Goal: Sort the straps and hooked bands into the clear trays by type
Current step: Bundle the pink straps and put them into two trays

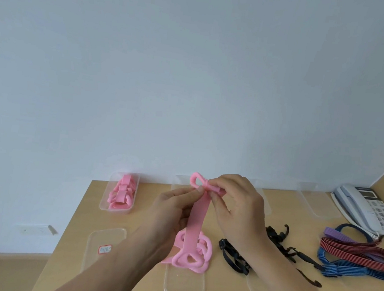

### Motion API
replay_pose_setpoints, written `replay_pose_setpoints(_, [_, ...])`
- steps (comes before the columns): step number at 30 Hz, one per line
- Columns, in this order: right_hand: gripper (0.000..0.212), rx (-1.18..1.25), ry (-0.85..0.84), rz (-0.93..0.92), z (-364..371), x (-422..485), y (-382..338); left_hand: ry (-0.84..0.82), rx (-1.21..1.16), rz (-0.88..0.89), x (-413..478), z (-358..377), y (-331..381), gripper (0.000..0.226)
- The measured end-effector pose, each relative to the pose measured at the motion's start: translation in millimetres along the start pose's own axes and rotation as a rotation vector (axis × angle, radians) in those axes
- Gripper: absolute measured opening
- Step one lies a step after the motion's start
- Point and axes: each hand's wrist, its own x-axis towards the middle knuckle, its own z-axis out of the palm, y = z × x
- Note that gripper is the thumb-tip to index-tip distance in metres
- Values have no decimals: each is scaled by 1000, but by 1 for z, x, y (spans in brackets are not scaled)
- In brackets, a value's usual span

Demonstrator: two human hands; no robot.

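Both hands hold one pink strap (pixel 199 213) above the table's middle. My left hand (pixel 172 208) pinches it just below its looped end, and my right hand (pixel 237 204) grips the same end from the right. The strap hangs down to a heap of pink straps (pixel 192 252) on the table. A clear tray (pixel 121 191) at the back left holds several pink straps. Black hooked bands (pixel 277 246) lie to the right of the heap. Red, blue and purple hooked bands (pixel 354 255) lie farther right.
An empty clear tray with a red-edged label (pixel 104 247) sits at the front left, another clear tray (pixel 183 284) at the front middle, and more clear trays (pixel 317 203) along the back. A white desk phone (pixel 366 208) stands at the back right. The table's left edge drops to the floor.
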Motion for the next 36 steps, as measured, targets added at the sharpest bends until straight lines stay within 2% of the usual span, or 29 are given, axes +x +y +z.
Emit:
replay_pose_setpoints(3, [21, -29, 45, -83, 2, -5, -3, -28, -25, 31, 0, 2, 3, 25])
replay_pose_setpoints(6, [12, 13, 21, -123, -3, -9, -6, -30, -15, 67, 3, -3, 2, 28])
replay_pose_setpoints(10, [20, 34, 4, -37, -13, -3, -10, -63, 128, 138, 2, -7, 2, 20])
replay_pose_setpoints(13, [28, 34, -143, 69, -18, 1, -8, -27, 267, 223, 0, -3, 5, 21])
replay_pose_setpoints(16, [19, 72, -311, 94, -21, 2, -4, 4, 240, 238, -1, -2, 6, 35])
replay_pose_setpoints(18, [14, 83, -287, 76, -23, 5, -5, -6, 203, 214, -1, -4, 4, 43])
replay_pose_setpoints(21, [10, 127, -204, 68, -27, 10, -7, -71, 258, 159, -5, 0, 5, 31])
replay_pose_setpoints(23, [9, 132, -162, 75, -27, 11, -7, -75, 287, 117, -8, 4, 4, 39])
replay_pose_setpoints(27, [20, 15, -52, -3, -21, 5, -4, -87, 246, 109, -12, 7, 10, 47])
replay_pose_setpoints(31, [26, 29, 38, -119, -17, -3, -5, -99, 182, 116, -13, 7, 19, 51])
replay_pose_setpoints(36, [15, 190, -47, -102, -25, -3, -12, -121, 192, 135, -12, 1, 22, 23])
